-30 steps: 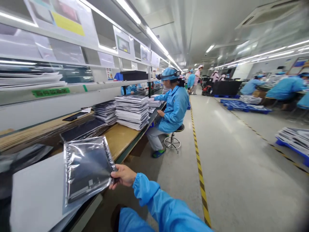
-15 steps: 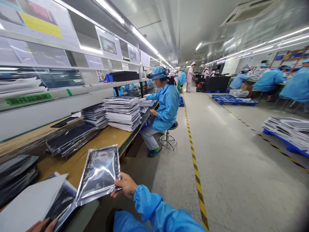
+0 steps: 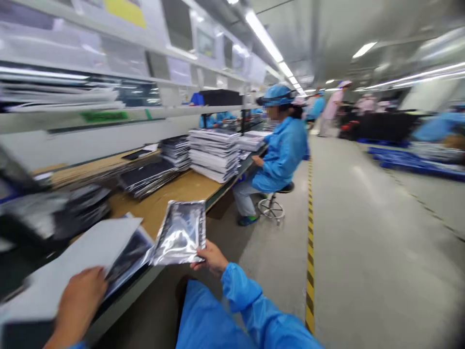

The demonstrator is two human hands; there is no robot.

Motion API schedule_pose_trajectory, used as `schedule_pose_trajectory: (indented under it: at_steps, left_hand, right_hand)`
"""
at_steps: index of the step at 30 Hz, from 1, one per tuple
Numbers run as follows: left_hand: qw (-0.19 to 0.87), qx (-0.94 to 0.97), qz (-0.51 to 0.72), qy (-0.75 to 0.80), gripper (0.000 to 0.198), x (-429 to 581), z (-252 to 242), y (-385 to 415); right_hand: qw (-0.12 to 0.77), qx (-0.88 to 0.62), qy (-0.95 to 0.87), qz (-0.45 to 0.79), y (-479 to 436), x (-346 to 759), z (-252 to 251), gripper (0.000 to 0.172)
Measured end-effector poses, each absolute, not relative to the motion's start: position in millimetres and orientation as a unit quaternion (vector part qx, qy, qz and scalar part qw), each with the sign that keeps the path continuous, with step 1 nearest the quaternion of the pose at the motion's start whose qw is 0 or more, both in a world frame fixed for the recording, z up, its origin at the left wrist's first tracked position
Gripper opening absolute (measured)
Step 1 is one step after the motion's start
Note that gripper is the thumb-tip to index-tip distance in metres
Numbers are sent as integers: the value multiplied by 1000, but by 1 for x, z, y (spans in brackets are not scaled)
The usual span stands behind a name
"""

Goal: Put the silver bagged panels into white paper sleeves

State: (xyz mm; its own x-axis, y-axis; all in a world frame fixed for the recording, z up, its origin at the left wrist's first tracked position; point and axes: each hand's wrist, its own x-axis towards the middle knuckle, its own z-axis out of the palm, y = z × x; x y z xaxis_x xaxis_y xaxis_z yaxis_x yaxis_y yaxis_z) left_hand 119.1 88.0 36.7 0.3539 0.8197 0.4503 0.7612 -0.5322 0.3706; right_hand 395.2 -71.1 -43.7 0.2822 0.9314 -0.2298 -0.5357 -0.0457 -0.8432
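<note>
My right hand (image 3: 212, 259) pinches the lower right corner of a shiny plastic bag (image 3: 179, 232) with a silver rim, held tilted out past the bench edge. The bag's lower left corner reaches a dark plastic-wrapped sheet (image 3: 132, 252) at the bench edge. Over that sheet lies a plain white sheet (image 3: 82, 247). My left hand (image 3: 82, 295), blurred, has its fingers curled at the white sheet's right edge; their tips are hidden.
Dark bagged panels (image 3: 148, 177) and a tall pile of white-edged panels (image 3: 214, 152) stand along the bench (image 3: 196, 186). Black bags (image 3: 85, 203) lie at left. A co-worker in blue (image 3: 283, 150) sits on a stool (image 3: 272, 206) beyond. A striped floor line (image 3: 310, 257) runs along the aisle.
The view has swung left, so bench and co-worker sit further right in the picture. More of my left hand shows now, at the white sheet. My right hand still holds the bag.
</note>
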Motion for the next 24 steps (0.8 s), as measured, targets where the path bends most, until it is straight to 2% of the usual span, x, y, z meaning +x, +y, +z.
schedule_pose_trajectory:
  at_steps: [3,8,11,13,17,19,24]
  left_hand:
    - [-28,800,256,542,10,115,30,89]
    - [-103,757,346,544,22,113,23,93]
    - [-108,764,366,520,27,111,18,86]
    - [-99,785,341,507,35,107,16,81]
    - [-78,814,275,506,34,102,18,70]
    - [-82,811,267,515,36,103,22,66]
    - [-81,793,249,550,21,124,42,56]
  right_hand:
    - [629,-454,-228,588,-76,398,-43,32]
    - [593,-466,-273,597,-71,411,-40,37]
    - [603,-469,-274,585,-77,409,-32,42]
    - [608,-473,-269,578,-87,404,-28,43]
    - [602,-488,-266,573,-120,398,-24,42]
    - [578,-497,-278,584,-142,398,-23,40]
    - [463,-482,-314,674,-189,399,-23,43]
